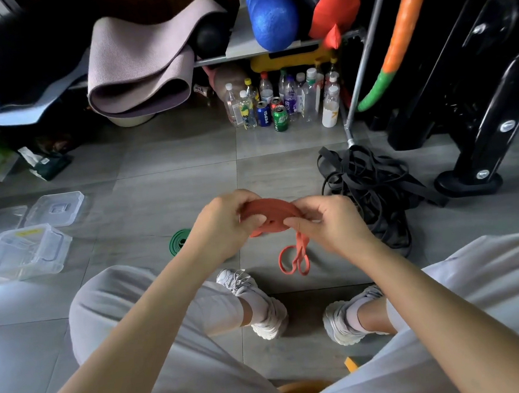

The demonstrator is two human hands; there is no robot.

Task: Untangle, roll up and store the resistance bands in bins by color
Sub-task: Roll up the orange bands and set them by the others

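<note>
Fingers (300,222) of left hand (223,229) and right hand (334,226) pinch the half-hidden orange band (273,209).

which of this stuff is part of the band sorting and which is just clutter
Job: red band, gripped by left hand and right hand; rolled green band; black band tangle; clear bins.
Lying about: bottles and cans; purple yoga mat; blue foam roller; orange-green hoop.

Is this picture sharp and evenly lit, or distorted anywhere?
Head view: the left hand, right hand and orange band are sharp; the wide lens curves the floor tile lines near the edges; the upper left, around the black mat, is dim; the clear bins show soft glare.
</note>
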